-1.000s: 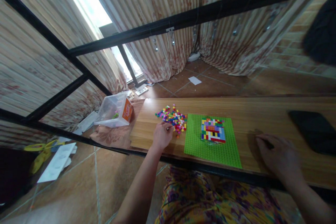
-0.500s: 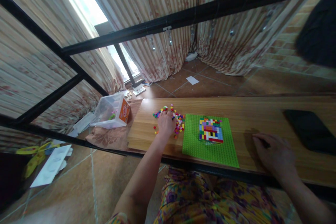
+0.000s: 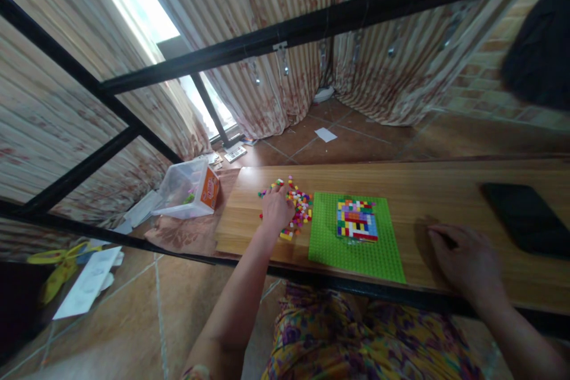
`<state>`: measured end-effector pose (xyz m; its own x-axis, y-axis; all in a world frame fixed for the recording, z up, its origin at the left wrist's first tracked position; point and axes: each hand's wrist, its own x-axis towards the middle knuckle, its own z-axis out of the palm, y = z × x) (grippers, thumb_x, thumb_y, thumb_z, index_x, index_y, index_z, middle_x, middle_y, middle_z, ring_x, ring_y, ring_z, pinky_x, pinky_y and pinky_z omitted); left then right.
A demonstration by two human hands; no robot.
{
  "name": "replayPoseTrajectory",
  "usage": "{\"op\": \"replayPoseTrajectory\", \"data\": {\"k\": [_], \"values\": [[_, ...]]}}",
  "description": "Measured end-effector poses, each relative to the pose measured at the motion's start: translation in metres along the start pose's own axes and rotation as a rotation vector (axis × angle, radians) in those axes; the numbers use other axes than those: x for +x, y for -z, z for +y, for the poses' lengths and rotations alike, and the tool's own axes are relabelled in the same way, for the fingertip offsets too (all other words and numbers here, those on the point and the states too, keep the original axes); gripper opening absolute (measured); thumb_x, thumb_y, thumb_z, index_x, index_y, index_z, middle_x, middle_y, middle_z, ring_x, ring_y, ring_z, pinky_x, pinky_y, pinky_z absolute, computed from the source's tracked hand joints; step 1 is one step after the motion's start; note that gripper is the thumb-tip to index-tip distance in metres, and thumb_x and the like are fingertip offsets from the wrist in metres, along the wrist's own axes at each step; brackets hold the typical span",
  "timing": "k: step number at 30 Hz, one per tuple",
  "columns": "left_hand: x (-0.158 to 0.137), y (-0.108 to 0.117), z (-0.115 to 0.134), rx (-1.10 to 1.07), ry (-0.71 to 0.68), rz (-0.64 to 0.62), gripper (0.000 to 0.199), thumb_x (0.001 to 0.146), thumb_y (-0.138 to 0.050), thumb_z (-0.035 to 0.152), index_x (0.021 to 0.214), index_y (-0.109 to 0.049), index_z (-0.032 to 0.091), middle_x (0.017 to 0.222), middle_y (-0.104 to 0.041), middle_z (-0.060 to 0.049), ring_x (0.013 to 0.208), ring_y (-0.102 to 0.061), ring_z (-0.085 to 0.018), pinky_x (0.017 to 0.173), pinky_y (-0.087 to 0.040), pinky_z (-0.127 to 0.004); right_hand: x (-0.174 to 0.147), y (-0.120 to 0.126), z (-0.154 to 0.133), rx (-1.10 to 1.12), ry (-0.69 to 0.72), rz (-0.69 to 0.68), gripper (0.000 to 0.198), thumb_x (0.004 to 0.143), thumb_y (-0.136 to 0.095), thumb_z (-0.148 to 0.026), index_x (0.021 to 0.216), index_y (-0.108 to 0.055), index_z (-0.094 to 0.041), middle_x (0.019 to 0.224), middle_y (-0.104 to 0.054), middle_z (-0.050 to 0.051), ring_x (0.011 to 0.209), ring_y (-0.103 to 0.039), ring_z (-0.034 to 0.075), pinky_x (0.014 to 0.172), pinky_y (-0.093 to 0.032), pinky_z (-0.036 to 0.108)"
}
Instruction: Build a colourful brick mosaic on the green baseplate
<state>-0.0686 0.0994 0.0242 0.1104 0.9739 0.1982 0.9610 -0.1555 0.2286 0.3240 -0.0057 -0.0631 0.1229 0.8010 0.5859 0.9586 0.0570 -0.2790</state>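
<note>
My left hand (image 3: 278, 209) reaches into a pile of small colourful toy bricks (image 3: 303, 206), fingers apart and pointing down among them; no brick shows in its grasp. To the right of the pile lies a green baseplate (image 3: 325, 255). On it sits a block of bricks in many colours (image 3: 357, 221), packed in rows, with a clear edge showing under its near side. My right hand (image 3: 467, 258) rests on the table right of the baseplate, loosely bent, with a dark gap between thumb and fingers. It appears to hold nothing; its fingertips are partly hidden.
A black phone (image 3: 528, 219) lies on the wooden table (image 3: 427, 181) at the right. Off the table's left end stands a clear plastic box (image 3: 182, 190) with an orange label and some bricks inside. A black metal bar (image 3: 312, 29) crosses beyond the table, before curtains.
My left hand has shifted slightly left within the pile, and some bricks have moved, with a yellow one now showing at the near edge. My right hand stays in place.
</note>
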Motion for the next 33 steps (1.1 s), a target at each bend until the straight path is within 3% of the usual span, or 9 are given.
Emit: {"op": "replayPoseTrajectory", "data": {"k": [9,22,25,29,33], "values": [[0.017,-0.017,-0.006,-0.017,-0.041,-0.050,0.024,0.085,-0.054,0.013,0.099,-0.072,0.021,0.108,-0.067,-0.010,0.102,-0.060,-0.024,0.098,-0.042,-0.036,0.002,0.003,-0.006,0.020,-0.022,0.010,0.036,0.090,-0.046,-0.043,0.081,-0.070,-0.019,0.089,-0.074,0.012,0.084,-0.067,0.025,0.080,-0.049,0.038],[-0.005,0.001,-0.008,-0.144,-0.011,-0.004,0.011,0.080,-0.063,0.013,0.076,-0.069,0.021,0.089,-0.071,-0.008,0.094,-0.063,-0.024,0.091,-0.046,-0.036,0.004,0.006,-0.011,0.040,-0.068,-0.038,0.029,0.089,-0.047,-0.037,0.084,-0.069,-0.018,0.091,-0.074,0.012,0.089,-0.066,0.024,0.085,-0.047,0.038],[-0.011,0.005,0.003,-0.327,0.051,0.016,0.011,0.081,-0.062,0.015,0.074,-0.068,0.020,0.083,-0.071,-0.005,0.084,-0.064,-0.021,0.083,-0.048,-0.033,0.004,0.007,-0.012,0.042,-0.067,-0.042,0.029,0.089,-0.048,-0.037,0.084,-0.069,-0.018,0.091,-0.074,0.012,0.089,-0.066,0.024,0.085,-0.047,0.037],[-0.024,-0.003,0.033,-0.764,0.054,-0.070,0.009,0.081,-0.060,0.013,0.078,-0.067,0.019,0.076,-0.069,-0.001,0.071,-0.063,-0.014,0.070,-0.049,-0.025,0.004,0.007,-0.012,0.053,-0.078,-0.025,0.029,0.089,-0.048,-0.037,0.084,-0.069,-0.018,0.092,-0.074,0.012,0.088,-0.065,0.023,0.085,-0.047,0.037],[-0.035,-0.019,0.064,-1.048,0.100,-0.081,0.011,0.082,-0.060,0.013,0.088,-0.068,0.017,0.083,-0.071,-0.003,0.076,-0.065,-0.014,0.073,-0.052,-0.025,0.003,0.005,-0.010,0.040,-0.068,-0.024,0.030,0.089,-0.047,-0.038,0.085,-0.070,-0.018,0.093,-0.074,0.012,0.089,-0.065,0.024,0.084,-0.048,0.038]]}}
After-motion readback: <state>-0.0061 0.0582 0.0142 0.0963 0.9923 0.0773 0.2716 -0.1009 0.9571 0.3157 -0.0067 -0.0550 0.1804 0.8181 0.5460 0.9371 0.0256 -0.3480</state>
